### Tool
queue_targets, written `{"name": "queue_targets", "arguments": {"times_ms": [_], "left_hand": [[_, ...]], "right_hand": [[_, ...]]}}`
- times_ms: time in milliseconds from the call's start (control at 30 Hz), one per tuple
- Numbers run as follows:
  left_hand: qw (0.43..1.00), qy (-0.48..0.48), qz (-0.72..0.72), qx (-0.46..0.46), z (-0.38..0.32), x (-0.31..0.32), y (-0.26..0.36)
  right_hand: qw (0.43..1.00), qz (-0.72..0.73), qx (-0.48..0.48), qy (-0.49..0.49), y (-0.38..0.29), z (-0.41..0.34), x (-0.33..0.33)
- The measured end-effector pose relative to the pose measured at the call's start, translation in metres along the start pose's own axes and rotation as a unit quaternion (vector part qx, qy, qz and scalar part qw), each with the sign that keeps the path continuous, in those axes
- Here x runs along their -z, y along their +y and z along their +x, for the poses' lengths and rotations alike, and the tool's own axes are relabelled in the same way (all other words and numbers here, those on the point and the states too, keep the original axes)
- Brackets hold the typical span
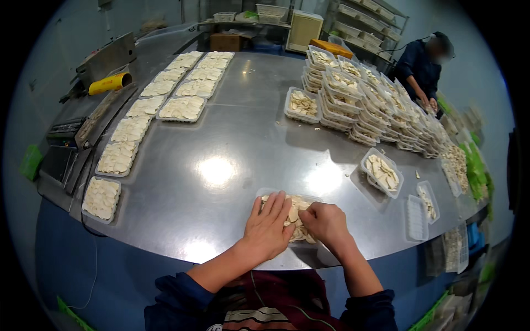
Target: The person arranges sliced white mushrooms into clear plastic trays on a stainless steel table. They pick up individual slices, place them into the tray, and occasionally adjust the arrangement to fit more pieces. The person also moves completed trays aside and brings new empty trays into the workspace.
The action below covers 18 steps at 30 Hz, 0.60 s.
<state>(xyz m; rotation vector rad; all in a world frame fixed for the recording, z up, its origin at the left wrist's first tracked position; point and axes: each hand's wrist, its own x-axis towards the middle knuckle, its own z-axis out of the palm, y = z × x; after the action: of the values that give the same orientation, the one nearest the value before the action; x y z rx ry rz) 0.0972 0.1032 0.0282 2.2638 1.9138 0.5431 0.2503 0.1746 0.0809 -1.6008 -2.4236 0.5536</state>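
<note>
A clear plastic tray [305, 194] of pale, thinly cut slices [304, 236], which look like mushroom, sits at the near edge of the steel table before me. My left hand [268, 227] lies flat across the left part of these slices, palm down and fingers extended, hiding much of them. At the tray's right side, my right hand [327, 223] has its fingers curled, with thumb and forefinger against the slices. Whether a slice is pinched there is hidden. To the right stands a pair of nested trays [381, 171] with loose slices on top.
Filled trays [182, 108] line the table's left side. Stacked trays [343, 82] of slices crowd the right, near another person [422, 70]. An upturned tray [417, 217] and a partly filled tray [428, 202] lie near the right edge. Equipment with a yellow roll [108, 83] is at left.
</note>
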Motion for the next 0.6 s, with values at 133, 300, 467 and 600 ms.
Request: {"name": "queue_targets", "arguments": {"times_ms": [133, 300, 467, 600], "left_hand": [[1.0, 0.005, 0.008, 0.01, 0.002, -0.003, 0.001], [1.0, 0.022, 0.006, 0.006, 0.003, -0.007, 0.002], [0.999, 0.014, -0.036, 0.014, 0.001, 0.005, 0.005], [0.994, 0.046, -0.074, 0.066, -0.01, 0.027, -0.011]], "right_hand": [[1.0, -0.002, -0.003, -0.02, -0.011, -0.003, 0.002], [0.999, 0.01, -0.009, -0.051, -0.014, -0.001, -0.007], [0.991, 0.131, -0.016, -0.014, -0.006, 0.001, -0.005], [0.994, 0.104, 0.002, 0.034, 0.034, -0.006, 0.018]]}}
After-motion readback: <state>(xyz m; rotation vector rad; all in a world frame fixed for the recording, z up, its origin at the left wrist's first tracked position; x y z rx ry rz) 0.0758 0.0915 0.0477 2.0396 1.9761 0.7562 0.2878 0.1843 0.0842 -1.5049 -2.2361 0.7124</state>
